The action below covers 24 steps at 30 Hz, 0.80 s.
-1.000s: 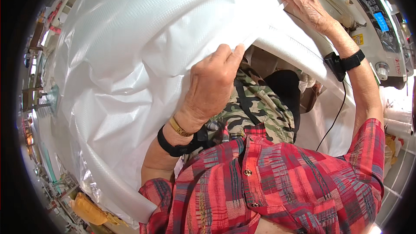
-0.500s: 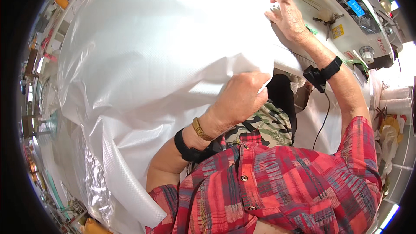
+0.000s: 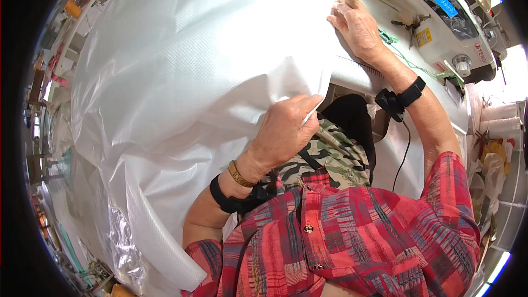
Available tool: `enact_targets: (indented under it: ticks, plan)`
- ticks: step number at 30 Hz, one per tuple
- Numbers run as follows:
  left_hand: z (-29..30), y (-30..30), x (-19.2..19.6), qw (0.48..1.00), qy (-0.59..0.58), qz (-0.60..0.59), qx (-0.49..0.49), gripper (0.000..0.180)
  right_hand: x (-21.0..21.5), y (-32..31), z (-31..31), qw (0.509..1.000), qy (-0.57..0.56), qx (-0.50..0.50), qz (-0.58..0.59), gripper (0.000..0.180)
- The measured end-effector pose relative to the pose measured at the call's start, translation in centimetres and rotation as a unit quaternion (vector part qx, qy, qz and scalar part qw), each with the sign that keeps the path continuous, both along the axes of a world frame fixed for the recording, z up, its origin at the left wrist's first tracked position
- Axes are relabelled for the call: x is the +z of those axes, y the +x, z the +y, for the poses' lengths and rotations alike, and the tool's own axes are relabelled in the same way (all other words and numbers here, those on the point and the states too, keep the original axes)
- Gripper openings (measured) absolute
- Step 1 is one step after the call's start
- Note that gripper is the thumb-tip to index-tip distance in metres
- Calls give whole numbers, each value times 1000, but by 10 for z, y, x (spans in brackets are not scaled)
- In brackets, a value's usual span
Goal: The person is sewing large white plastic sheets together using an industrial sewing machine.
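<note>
Clearly, the big white woven sheet point(image 3: 187, 77) is spread over the sewing machine point(image 3: 440, 16) table. Its edge is pinched by the left hand point(image 3: 283, 135) and pressed flat by the open right hand point(image 3: 357, 27). It looks light, floppy and slippery, so it is best held at the edge.

Left hand point(image 3: 283, 132) grips white sheet point(image 3: 187, 71) edge; right hand point(image 3: 357, 25) presses it by sewing machine point(image 3: 434, 11).
</note>
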<state>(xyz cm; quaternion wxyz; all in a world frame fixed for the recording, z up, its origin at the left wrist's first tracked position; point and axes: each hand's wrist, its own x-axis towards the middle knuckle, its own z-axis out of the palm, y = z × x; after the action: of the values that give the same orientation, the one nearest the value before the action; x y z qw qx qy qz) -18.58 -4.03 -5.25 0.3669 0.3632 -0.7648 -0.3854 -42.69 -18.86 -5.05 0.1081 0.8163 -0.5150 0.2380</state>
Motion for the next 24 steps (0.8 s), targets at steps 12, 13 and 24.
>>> enact_targets:
  ticks: [12, 13, 24]
  plan:
    - [-10, -26, 6, 990, -98, -87, 52, 24, -2, -4, -9, 993, -28, -44, 104, 19]
    - [-14, -28, 7, 986, -117, -108, 59, 24, -3, -5, -13, 992, -35, -62, 101, 20]
    - [-40, -42, 6, 951, -216, -197, 99, 7, -26, -19, -21, 999, -16, -8, -43, 22]
